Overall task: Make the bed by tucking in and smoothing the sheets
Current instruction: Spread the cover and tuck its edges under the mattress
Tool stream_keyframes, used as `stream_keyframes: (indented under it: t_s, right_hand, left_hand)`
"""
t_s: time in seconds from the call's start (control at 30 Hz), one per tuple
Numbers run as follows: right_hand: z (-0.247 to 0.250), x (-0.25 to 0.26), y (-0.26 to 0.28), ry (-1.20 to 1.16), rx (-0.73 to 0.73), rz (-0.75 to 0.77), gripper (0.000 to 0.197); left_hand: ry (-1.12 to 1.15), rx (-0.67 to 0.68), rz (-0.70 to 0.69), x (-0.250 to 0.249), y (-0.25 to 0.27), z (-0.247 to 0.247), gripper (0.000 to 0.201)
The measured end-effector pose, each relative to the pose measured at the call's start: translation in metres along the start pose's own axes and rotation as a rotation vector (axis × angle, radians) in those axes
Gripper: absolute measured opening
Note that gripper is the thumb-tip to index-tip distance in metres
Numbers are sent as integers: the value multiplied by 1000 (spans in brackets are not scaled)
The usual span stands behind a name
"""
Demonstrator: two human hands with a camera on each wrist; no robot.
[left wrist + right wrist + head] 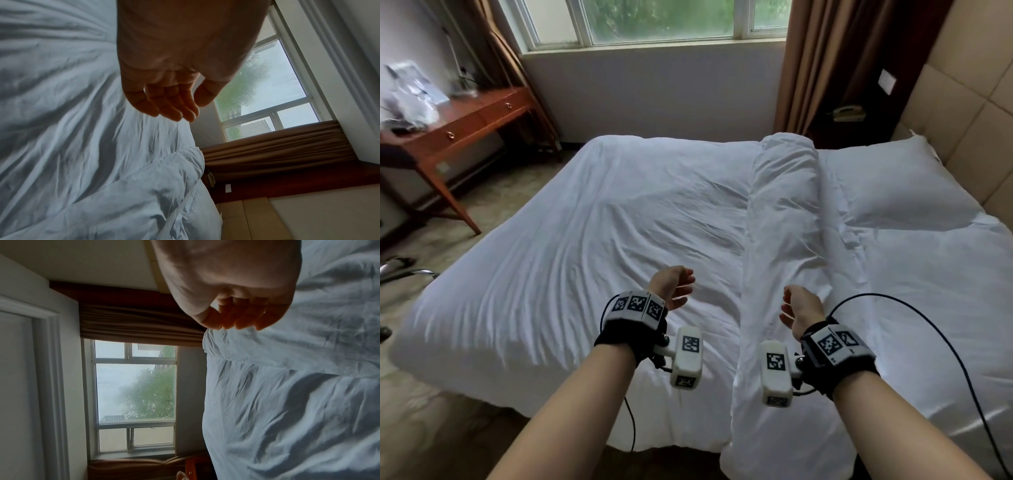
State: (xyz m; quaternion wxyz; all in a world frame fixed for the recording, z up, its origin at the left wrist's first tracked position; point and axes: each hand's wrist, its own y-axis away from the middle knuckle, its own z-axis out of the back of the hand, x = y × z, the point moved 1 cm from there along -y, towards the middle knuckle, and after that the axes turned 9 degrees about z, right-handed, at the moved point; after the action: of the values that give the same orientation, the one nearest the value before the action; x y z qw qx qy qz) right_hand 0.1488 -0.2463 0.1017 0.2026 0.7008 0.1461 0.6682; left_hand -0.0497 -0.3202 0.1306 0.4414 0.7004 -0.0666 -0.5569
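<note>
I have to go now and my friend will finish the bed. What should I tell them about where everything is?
Left hand: relaxed, holding nothing, above the wrinkled sheet.
Right hand: loosely curled, holding nothing, over the rolled duvet.
The duvet lies in a long roll across the bed, near the pillow by the headboard.
Done: sheet covers the mattress.
Left: smooth the wrinkles, tuck the edges, probably spread the duvet out.

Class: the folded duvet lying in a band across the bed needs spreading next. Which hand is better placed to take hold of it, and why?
The right hand: it hovers directly over the folded duvet, empty. The left hand hangs over the sheet beside it.
</note>
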Motion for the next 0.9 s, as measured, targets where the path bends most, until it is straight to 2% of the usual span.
stream_keyframes:
  t_s: [0.2,0.43,0.7,0.83,0.9]
  right_hand:
    - [-5,-6,-13,113,111,-10,21]
    - [-44,-6,-20,232,214,11,24]
    - [-119,-8,-31,289,243,33,24]
    - [-171,-14,-46,314,213,23,27]
    - [-210,-17,-63,307,191,16,27]
  left_hand:
    - [24,-67,25,3,-4,12,22]
    - [51,-124,60,2,-13,36,22]
    - [-33,-186,27,-37,-55,77,23]
    - [-133,-205,32,-69,-101,103,20]
    - [-187,-165,22,-95,-133,118,19]
